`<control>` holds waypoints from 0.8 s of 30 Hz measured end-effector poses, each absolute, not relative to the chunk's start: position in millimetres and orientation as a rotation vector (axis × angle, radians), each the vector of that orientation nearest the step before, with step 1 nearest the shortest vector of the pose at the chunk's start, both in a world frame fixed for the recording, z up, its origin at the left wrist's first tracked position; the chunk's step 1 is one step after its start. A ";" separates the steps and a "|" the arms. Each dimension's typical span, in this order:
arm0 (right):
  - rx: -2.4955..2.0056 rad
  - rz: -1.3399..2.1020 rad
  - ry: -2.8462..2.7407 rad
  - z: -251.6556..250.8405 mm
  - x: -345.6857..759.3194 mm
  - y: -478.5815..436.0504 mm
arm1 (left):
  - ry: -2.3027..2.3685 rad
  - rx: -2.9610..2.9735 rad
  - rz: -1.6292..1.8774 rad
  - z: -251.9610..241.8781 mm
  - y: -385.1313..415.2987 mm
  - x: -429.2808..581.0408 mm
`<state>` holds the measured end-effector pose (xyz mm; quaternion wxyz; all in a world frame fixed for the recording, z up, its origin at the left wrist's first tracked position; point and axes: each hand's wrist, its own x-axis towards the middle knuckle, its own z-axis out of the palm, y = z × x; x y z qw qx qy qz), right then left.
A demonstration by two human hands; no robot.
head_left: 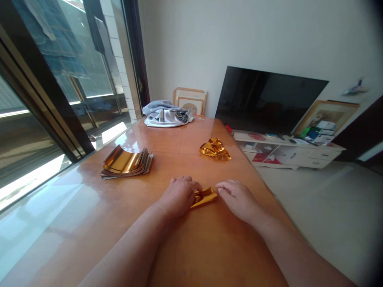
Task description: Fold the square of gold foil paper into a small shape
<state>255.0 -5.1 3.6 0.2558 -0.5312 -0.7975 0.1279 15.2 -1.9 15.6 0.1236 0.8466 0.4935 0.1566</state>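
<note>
Tabletop [215,247], glossy and brown, stretched away from a person whose two bare forearms reached in from the near edge. On it, midway between the hands, lay one gold foil piece [208,197], narrow and partly folded. The left hand [181,195] covered its left end, fingers bent and apparently holding it down; the fingertips were partly hidden. The right hand [237,195] was at the other end, its fingers drawn close together, thumb near the index finger; whether they pinched the foil could not be told.

Good work here seemed to call for a steady left hand, light pressure and a right hand that eased the raised edge along its crease, since thin foil would probably wrinkle or tear under a sharp tug.

Beyond the hands, the count was one stack of gold sheets [124,161] to the left, curved upward, with too many layers to number, and one cluster of crumpled-looking gold foil [214,149] to the right, its pieces too merged to count. At the far end sat one cloth bundle [166,115], grey and white. Past the table stood two picture frames [190,104] behind the cloth, one dark television [269,101] and one pale cabinet [299,157]
</note>
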 end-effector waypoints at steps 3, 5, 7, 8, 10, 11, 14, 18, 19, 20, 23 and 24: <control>-1.460 0.379 -2.149 1.9 254.8 -2.4 | 1.404 2.439 0.512 13.6 -2.0 15.4; -1.464 0.389 -2.150 1.0 254.3 -0.8 | 1.382 2.409 0.536 13.1 -2.2 15.4; -1.452 0.388 -2.172 0.4 253.6 -0.1 | 1.356 2.394 0.552 13.3 -2.1 15.2; -1.445 0.380 -2.184 0.3 253.1 -0.2 | 1.344 2.395 0.557 13.4 -1.9 15.0; -1.438 0.348 -2.205 0.8 252.2 -1.0 | 1.324 2.405 0.558 13.8 -1.4 14.6; -1.444 0.333 -2.213 1.4 251.8 -1.5 | 1.316 2.410 0.557 13.9 -1.1 14.4; -1.493 0.312 -2.226 3.6 250.9 -2.8 | 1.292 2.415 0.551 13.7 0.3 13.9; -1.543 0.290 -2.258 7.0 251.1 -2.6 | 1.259 2.402 0.543 12.2 3.1 13.1; -1.549 0.287 -2.272 7.8 251.4 -2.4 | 1.245 2.393 0.543 11.8 3.8 12.9; -1.554 0.288 -2.284 8.6 251.7 -2.3 | 1.231 2.382 0.544 11.6 4.5 12.7; -1.572 0.292 -2.284 11.0 252.3 -2.6 | 1.194 2.361 0.543 12.1 6.1 12.4; -1.578 0.295 -2.279 11.8 252.4 -2.9 | 1.189 2.359 0.540 12.7 6.4 12.5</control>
